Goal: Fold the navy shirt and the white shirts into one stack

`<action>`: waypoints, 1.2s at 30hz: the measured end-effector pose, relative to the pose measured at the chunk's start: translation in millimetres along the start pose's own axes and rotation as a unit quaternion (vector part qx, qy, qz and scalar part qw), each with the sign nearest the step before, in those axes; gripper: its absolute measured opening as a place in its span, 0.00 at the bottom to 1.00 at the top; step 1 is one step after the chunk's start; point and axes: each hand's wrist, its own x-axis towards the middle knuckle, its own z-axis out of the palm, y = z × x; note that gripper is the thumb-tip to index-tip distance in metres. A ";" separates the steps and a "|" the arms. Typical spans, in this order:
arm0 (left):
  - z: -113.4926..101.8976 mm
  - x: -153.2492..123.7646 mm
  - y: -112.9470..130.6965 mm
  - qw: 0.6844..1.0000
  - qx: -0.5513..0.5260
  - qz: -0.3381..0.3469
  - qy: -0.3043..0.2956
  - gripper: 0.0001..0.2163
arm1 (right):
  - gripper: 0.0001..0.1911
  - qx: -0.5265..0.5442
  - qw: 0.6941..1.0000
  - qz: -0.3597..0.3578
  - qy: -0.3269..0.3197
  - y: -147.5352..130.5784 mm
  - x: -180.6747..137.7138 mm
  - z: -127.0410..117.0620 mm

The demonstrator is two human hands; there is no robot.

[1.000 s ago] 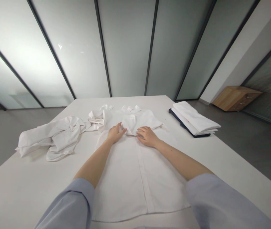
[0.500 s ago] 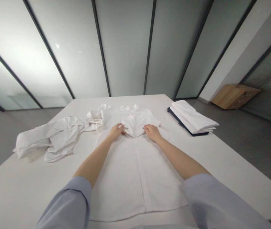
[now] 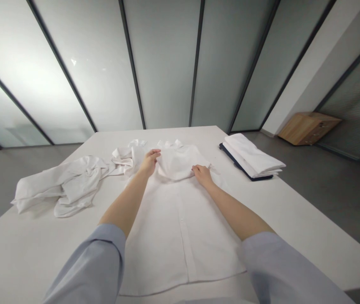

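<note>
At the left of the counter point(image 3: 31, 257) we see a crumpled white garment point(image 3: 59, 185) lying in loose folds. Next, our left hand point(image 3: 150, 162) has its grip closed on the edge of a raised flap near the top of the white shirt point(image 3: 164, 240). The shirt lies spread out in the middle, its buttoned front upward and its hem toward us. Our right hand point(image 3: 202, 175) pinches the flap's other side, its grip closed too. Farther right, we see folded white cloths point(image 3: 249, 154) stacked on a dark item point(image 3: 257, 178), and beyond them a wooden cabinet point(image 3: 308, 126).
</note>
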 end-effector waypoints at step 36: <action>-32.1 -61.5 -20.8 0.782 0.612 0.031 -0.118 0.19 | 0.20 -0.157 0.976 0.136 -0.064 43.2 47.0 -39.9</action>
